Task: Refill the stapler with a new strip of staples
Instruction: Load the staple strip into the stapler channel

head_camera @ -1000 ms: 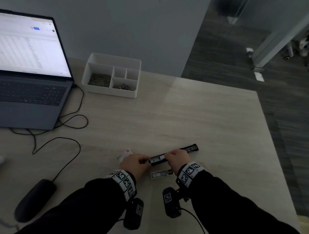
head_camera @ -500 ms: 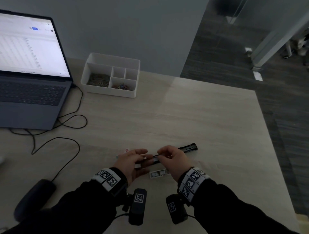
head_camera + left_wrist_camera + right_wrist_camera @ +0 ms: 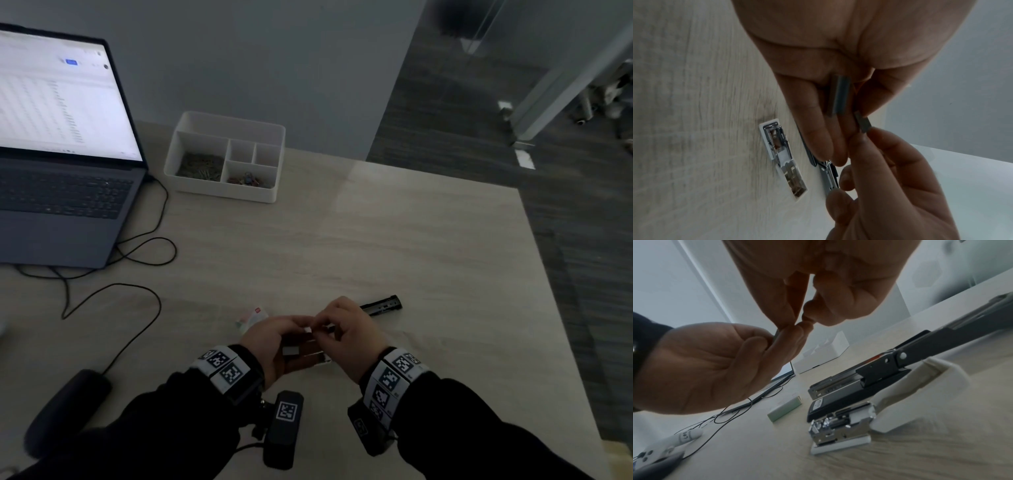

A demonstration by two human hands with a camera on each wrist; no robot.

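opened stapler [image 3: 869,386] on table, staple strip [image 3: 839,95] pinched above

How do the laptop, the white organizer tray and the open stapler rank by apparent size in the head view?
1. laptop, though cropped by the frame.
2. white organizer tray.
3. stapler, smallest, but partly hidden behind the hands.

Hands: left hand [image 3: 274,342] and right hand [image 3: 349,334] meet fingertip to fingertip above the near middle of the table [image 3: 394,240].
Staple strip [image 3: 839,95]: between the left hand's fingers, over the stapler.
Stapler [image 3: 869,382]: opened flat on the table under the hands, its far arm reaching out to the right past the right hand.
Staple box [image 3: 785,408]: on the table just left of the stapler.
Laptop [image 3: 65,192]: far left corner.
Organizer tray [image 3: 226,154]: right of the laptop, against the wall.
Cables [image 3: 137,253]: trailing from the laptop toward the near left.
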